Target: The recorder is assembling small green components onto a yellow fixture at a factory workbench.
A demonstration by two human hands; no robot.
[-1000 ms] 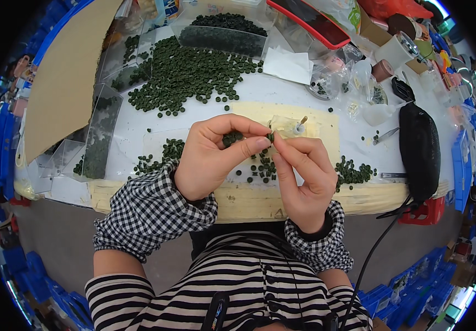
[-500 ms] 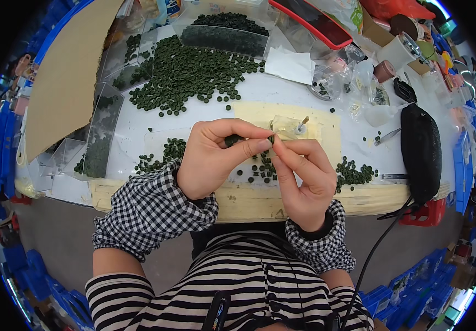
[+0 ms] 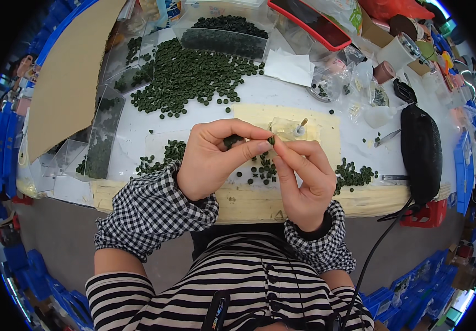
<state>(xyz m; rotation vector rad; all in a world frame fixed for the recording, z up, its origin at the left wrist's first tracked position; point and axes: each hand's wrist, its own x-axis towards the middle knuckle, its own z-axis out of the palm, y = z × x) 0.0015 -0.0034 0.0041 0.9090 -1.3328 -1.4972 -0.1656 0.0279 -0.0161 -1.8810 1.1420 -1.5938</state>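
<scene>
White counter (image 3: 252, 87), edged in front by a pale yellow strip (image 3: 238, 208), viewed from above. Both hands meet over its near part, wearing checked sleeve covers (image 3: 152, 204). Left hand (image 3: 207, 160): palm turned inward, thumb and forefinger drawn into a pinch on a small dark green piece (image 3: 271, 140). Right hand (image 3: 308, 176): fingers bent, tips brought to the same piece from the right; whether they grip or merely steady it cannot be told. Containers: a clear box (image 3: 224, 45) at the far side holds a heap of dark pieces; a long clear box (image 3: 105, 135) at left contains similar ones. Loose green pieces (image 3: 185, 74) spread before the far box. Beyond the hands, a small white cup (image 3: 299, 131) holds a brown stick (image 3: 304, 121).
</scene>
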